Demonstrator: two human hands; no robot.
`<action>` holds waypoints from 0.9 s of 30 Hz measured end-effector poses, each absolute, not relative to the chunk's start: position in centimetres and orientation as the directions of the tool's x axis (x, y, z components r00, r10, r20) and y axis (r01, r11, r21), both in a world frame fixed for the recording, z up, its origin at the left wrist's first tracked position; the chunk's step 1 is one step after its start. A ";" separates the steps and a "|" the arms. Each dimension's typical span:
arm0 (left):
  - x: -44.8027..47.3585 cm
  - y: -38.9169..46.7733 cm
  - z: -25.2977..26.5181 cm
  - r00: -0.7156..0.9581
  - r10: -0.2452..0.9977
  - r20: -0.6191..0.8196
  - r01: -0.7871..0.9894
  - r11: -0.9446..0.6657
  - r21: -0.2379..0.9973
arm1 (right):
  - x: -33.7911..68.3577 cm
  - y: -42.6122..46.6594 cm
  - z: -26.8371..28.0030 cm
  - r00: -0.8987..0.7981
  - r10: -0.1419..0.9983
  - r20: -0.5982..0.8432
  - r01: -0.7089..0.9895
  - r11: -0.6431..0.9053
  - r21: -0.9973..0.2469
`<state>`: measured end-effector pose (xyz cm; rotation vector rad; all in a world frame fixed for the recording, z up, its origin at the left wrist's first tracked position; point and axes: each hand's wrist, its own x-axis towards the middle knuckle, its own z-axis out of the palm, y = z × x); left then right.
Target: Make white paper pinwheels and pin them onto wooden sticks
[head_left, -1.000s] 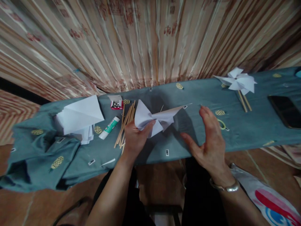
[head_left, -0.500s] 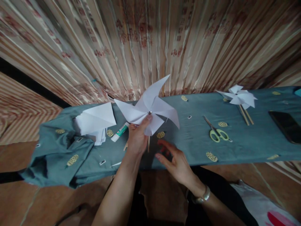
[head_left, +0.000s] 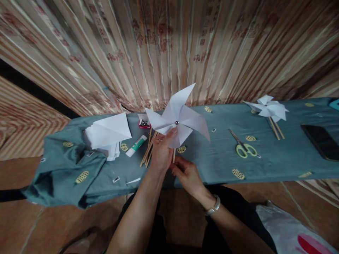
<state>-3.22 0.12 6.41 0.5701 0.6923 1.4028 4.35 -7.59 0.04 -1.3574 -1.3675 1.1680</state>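
Observation:
My left hand [head_left: 162,150] grips a white paper pinwheel [head_left: 173,106] from below, its thumb pressed on a blade under the shiny centre pin. Below the blades shows the pinwheel's thin wooden stick [head_left: 174,155]. My right hand [head_left: 186,173] has its fingers closed around the lower end of that stick. Just left of my left hand lie several loose wooden sticks [head_left: 146,153] and a green and white glue stick [head_left: 136,146]. Behind them stands a small red box [head_left: 144,122] with shiny pins inside.
A stack of white paper [head_left: 108,132] lies at left on the teal cloth [head_left: 212,158]. To the right are green-handled scissors [head_left: 243,145], finished-looking pinwheels [head_left: 270,107] on sticks and a black phone [head_left: 321,141]. A pleated curtain [head_left: 164,53] hangs behind.
The pinwheel and my left hand have shifted right, uncovering the red box and loose sticks. My right hand has moved left and closed on the pinwheel's stick.

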 end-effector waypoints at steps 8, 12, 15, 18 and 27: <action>-3.2 -1.0 5.5 0.133 0.988 -0.082 -0.530 0.141 0.836 | 6.6 -7.4 0.4 0.022 0.998 -0.050 0.175 -0.053 -0.983; -2.7 -2.0 4.7 0.207 0.970 -0.126 -0.447 0.208 0.870 | 8.4 -7.5 0.5 0.057 0.998 -0.012 0.213 -0.024 -0.977; -2.2 -2.6 4.0 0.237 0.965 -0.111 -0.380 0.197 0.904 | 9.7 -7.8 0.9 0.072 0.997 0.012 0.247 -0.006 -0.969; -1.6 -3.0 3.3 0.274 0.955 -0.112 -0.309 0.198 0.930 | 10.5 -8.1 1.3 0.055 0.998 0.018 0.256 0.003 -0.967; -0.9 -3.1 1.8 0.268 0.951 -0.151 -0.190 0.206 0.960 | 11.4 -8.2 0.7 0.021 1.000 -0.007 0.216 -0.011 -0.976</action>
